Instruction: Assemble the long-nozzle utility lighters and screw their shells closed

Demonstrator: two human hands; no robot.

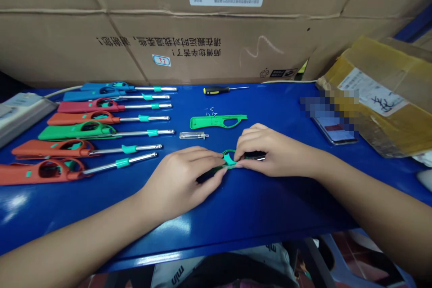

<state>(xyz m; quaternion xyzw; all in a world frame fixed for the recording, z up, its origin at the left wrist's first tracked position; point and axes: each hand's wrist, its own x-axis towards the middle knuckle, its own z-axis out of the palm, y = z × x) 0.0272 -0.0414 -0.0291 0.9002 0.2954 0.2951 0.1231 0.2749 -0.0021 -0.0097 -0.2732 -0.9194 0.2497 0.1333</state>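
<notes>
Both hands meet over a green lighter casing (228, 152) near the front of the blue table. My left hand (187, 168) pinches its left end, fingers on top and thumb at the near side. My right hand (266, 148) grips the other end with closed fingertips. Between them shows a teal trigger piece (230, 158), and a metal tube end (259, 158) sticks out below my right hand. Much of the casing is hidden by the fingers. Just beyond lie a green casing half (202, 122), its hollow inside facing up, and a clear fuel tank (192, 135).
Several long-nosed lighters in blue, red, orange and green, such as an orange lighter (50, 148), lie in a row at left. A screwdriver (216, 90) and small pins (211, 112) lie toward the back. A phone (332, 121) and taped parcel (378, 94) are at right; a large carton (236, 49) stands behind.
</notes>
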